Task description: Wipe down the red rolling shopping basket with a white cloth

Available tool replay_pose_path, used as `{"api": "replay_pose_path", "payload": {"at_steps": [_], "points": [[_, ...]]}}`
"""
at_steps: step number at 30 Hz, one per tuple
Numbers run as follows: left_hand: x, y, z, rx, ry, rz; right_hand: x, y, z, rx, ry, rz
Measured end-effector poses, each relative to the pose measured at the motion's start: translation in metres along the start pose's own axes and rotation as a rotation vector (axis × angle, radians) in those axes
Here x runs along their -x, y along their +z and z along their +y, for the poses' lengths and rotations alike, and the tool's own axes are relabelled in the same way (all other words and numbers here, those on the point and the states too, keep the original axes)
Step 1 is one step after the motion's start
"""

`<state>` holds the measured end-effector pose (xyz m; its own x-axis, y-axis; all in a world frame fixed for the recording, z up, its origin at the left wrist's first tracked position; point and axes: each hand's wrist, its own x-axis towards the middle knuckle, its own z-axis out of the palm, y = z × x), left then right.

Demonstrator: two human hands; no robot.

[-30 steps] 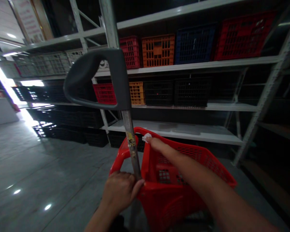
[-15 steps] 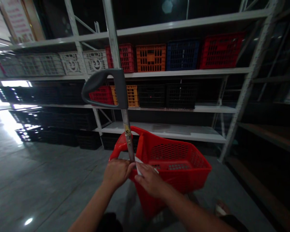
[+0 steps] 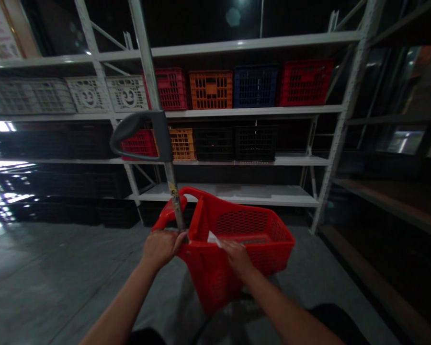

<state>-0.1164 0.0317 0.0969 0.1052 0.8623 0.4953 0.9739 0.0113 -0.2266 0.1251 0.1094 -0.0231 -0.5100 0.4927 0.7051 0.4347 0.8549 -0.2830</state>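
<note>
A red plastic shopping cart [image 3: 215,273] stands before me, its basket walls perforated. My left hand [image 3: 161,249] is closed round the cart's handle at its near corner, beside the foot of a metal pole [image 3: 173,191]. Higher up, a dark grey looped grip [image 3: 165,136] is fixed to that pole. On the near rim of the basket lies my right hand [image 3: 237,256], fingers closed on a thin white cloth [image 3: 212,238], perhaps a paper wipe. Part of the cloth sticks out past the fingertips; the rest is hidden under the hand.
Behind the cart runs a white metal shelf rack [image 3: 237,191]. It carries an orange crate [image 3: 211,90], a blue crate [image 3: 255,86], a red crate [image 3: 305,82], white crates [image 3: 127,93] and black crates [image 3: 255,143]. Dark shelving [image 3: 380,196] stands at the right.
My right hand has slid right along the cart's rim with the cloth, away from the pole and my left hand. My left hand keeps its hold. The view has turned slightly right.
</note>
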Motion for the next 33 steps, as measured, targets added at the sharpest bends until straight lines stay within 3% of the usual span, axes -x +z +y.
{"api": "replay_pose_path", "payload": {"at_steps": [5,8,11,17,19,21,23,26,31,33], "points": [[-0.001,0.006,-0.011,-0.03,-0.001,-0.029,0.081,-0.068,0.094,0.239,0.197,-0.016],[-0.003,0.011,-0.013,-0.044,0.009,-0.033,0.1,-0.081,0.11,0.294,0.338,0.054],[-0.005,0.012,-0.014,-0.053,0.013,-0.029,0.077,-0.055,0.077,0.239,0.389,0.116],[-0.008,0.015,-0.02,-0.057,0.018,-0.006,-0.031,0.027,-0.05,-0.064,0.288,0.089],[-0.011,0.018,-0.024,-0.042,0.026,-0.016,-0.057,0.043,-0.073,-0.105,0.247,0.086],[-0.015,0.021,-0.028,-0.038,0.031,-0.045,-0.069,0.05,-0.078,-0.1,0.174,0.064],[-0.019,0.023,-0.03,-0.043,0.025,-0.085,-0.064,0.05,-0.066,-0.067,0.102,0.041],[-0.025,0.024,-0.032,-0.055,0.013,-0.128,-0.032,0.035,-0.024,0.021,0.107,0.038],[-0.031,0.029,-0.036,-0.061,0.015,-0.12,0.058,-0.037,0.074,0.22,0.247,0.027],[-0.032,0.032,-0.038,-0.034,0.008,-0.099,0.089,-0.069,0.106,0.302,0.394,0.061]]}}
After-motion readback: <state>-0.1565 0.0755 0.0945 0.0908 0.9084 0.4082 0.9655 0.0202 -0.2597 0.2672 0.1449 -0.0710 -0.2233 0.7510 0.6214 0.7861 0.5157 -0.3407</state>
